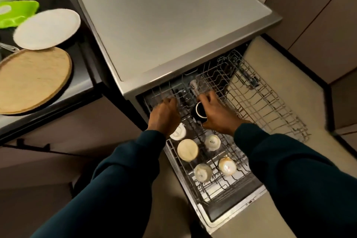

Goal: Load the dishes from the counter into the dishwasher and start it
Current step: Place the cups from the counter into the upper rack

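Cups (202, 173) sit upside down in the rack (266, 102) to drain. Right hand (216, 114) grasps a dark mug (200, 111); left hand (164, 116) curls onto rack wires. Plates (47, 29) wait on the desk (83, 81).

I see both arms in dark sleeves reaching up from the bottom of the frame toward its centre. My left hand (164, 116) lies palm down, fingers curled forward at the tips. My right hand (216, 114) sits just right of it, fingers bent, thumb spread leftward.
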